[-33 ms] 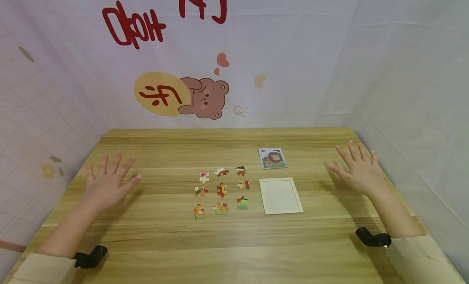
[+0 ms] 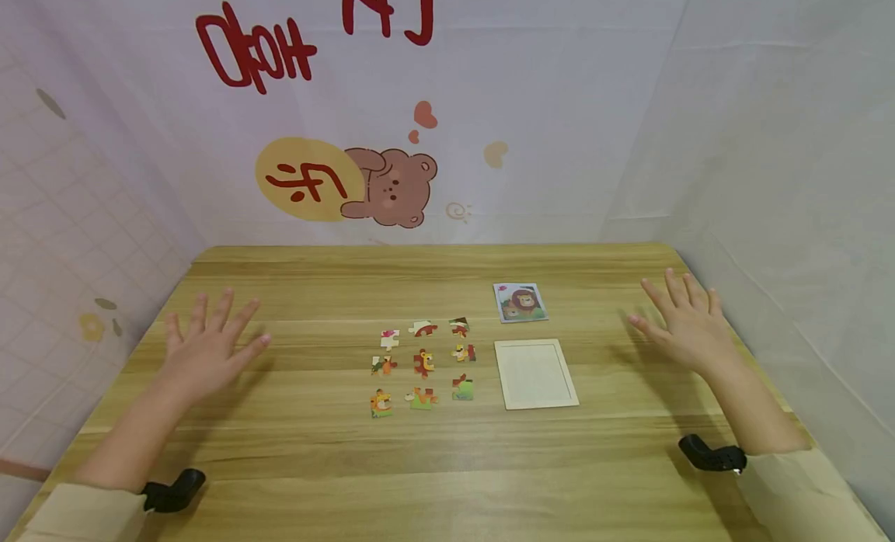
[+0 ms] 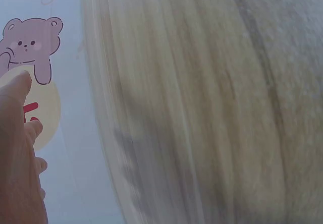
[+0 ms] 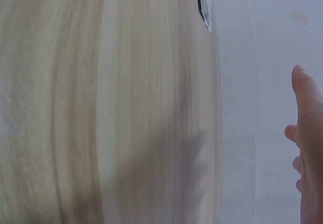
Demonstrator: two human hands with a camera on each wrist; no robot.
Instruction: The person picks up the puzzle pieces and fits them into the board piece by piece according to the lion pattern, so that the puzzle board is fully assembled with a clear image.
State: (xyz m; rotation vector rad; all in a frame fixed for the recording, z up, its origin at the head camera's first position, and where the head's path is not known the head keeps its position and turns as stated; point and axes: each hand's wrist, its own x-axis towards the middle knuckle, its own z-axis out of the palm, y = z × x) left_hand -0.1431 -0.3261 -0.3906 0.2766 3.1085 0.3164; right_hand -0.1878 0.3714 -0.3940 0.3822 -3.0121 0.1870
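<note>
My left hand (image 2: 206, 356) hovers over the left side of the table, fingers spread and straight, holding nothing. On the far right, my right hand (image 2: 688, 328) is held the same way, its fingers fanned out above its shadow. Between them lie several loose jigsaw pieces (image 2: 423, 363) in rough rows, printed with orange, brown and green animal parts. Right of the pieces sits a pale square puzzle frame (image 2: 501, 375). Behind it is a small picture card (image 2: 520, 302) showing a lion. Both wrist views catch only part of each hand, with the left thumb (image 3: 20, 85) extended.
The wood-grain table (image 2: 433, 480) has a white cloth (image 2: 559, 99) hanging behind it, printed with a bear and red characters. Cloth walls also stand at the left and right sides. A black wrist device (image 2: 173, 491) is worn on each arm.
</note>
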